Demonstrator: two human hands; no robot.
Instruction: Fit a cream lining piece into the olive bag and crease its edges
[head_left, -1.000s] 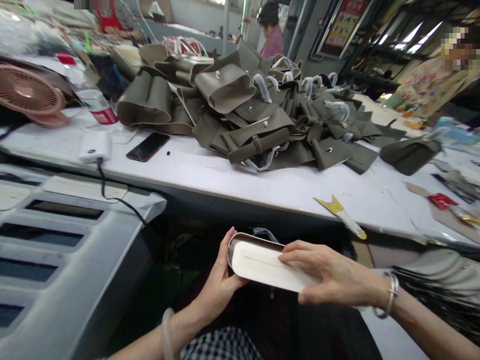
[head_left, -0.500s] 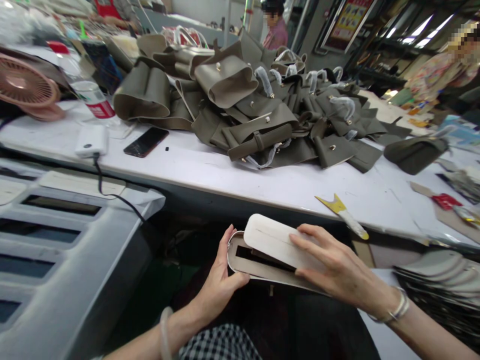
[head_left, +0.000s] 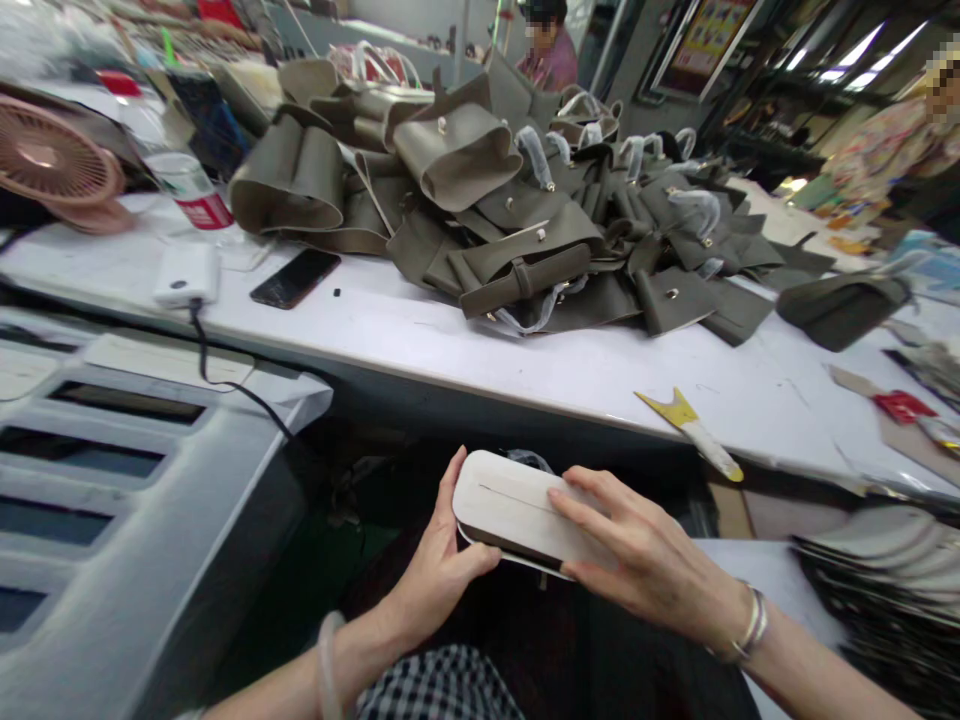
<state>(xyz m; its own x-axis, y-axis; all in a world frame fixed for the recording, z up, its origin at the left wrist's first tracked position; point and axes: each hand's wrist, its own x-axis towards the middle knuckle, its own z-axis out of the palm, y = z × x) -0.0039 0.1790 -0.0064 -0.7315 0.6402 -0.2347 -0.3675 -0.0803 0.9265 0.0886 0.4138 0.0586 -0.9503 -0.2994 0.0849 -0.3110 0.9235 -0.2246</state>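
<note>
A white oblong board (head_left: 510, 497) with rounded ends and a thin dark line along its middle lies over the opening of a round-ended bag piece (head_left: 525, 566). Only the near rim and a dark gap of that piece show beneath the board. My left hand (head_left: 431, 575) is closed around the left end, fingers on the far side and thumb at the near rim. My right hand (head_left: 637, 550) grips the right part of the board, fingertips on top and thumb at the near edge. Clear plastic wrap (head_left: 529, 459) peeks out behind the board.
Grey-green bag parts (head_left: 450, 160) are heaped on the white table (head_left: 420, 345). A phone (head_left: 295, 278), a white charger (head_left: 186, 276), a pink fan (head_left: 52, 150) and a yellow-tipped tool (head_left: 690, 430) lie around them. Stacked panels (head_left: 885, 560) stand at right. Two people are beyond.
The white board has moved left and down with my right hand, covering the opening and the slot that showed inside. My left hand has stayed at the left end.
</note>
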